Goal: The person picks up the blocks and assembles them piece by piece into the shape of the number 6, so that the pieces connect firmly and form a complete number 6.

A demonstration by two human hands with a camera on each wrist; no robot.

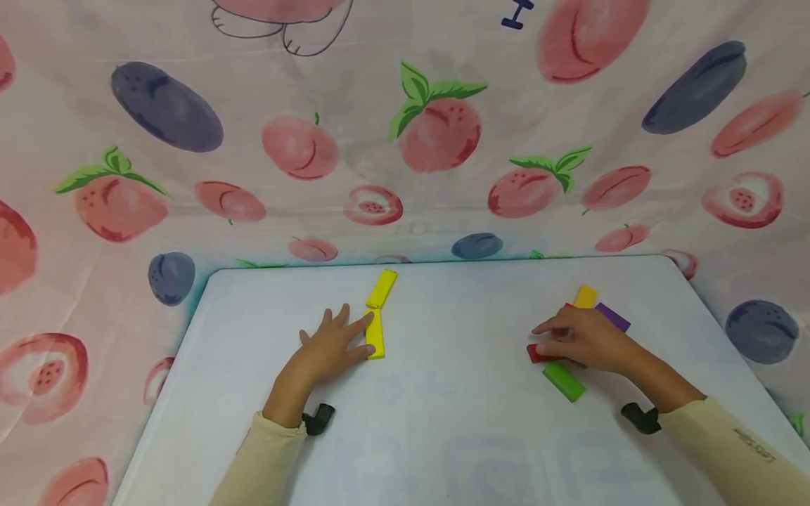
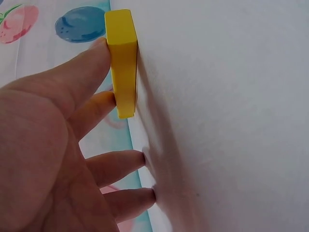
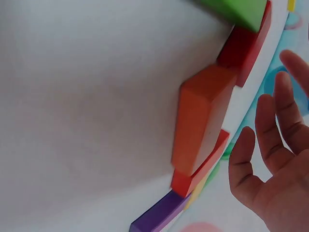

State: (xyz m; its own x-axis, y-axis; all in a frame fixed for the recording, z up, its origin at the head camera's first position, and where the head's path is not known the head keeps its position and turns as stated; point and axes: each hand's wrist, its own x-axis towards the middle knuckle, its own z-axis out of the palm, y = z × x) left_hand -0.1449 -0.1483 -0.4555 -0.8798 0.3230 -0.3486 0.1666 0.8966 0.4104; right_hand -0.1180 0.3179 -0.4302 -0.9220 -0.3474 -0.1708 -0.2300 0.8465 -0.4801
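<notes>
Two yellow blocks (image 1: 382, 289) lie nearly end to end at the left of the white board. Near the lower yellow block (image 2: 124, 72), my left hand (image 1: 329, 348) is spread, its thumb and index fingertip touching the block's side. Over on the right, my right hand (image 1: 595, 341) is above a cluster of coloured blocks, fingers apart and nothing in its grasp. Around it are a green block (image 1: 564, 381), a dark red block (image 3: 245, 48), an orange block (image 3: 200, 121), a lighter red block (image 3: 200, 166), a purple block (image 1: 612, 318) and a yellow-orange block (image 1: 585, 296). The hand partly hides this cluster in the head view.
A white board (image 1: 443, 422) with rounded corners forms the work surface. Behind it and at its sides is a fruit-patterned cloth (image 1: 367, 84). A black wrist camera (image 1: 319, 419) sits at the left wrist, another black camera (image 1: 641, 418) at the right.
</notes>
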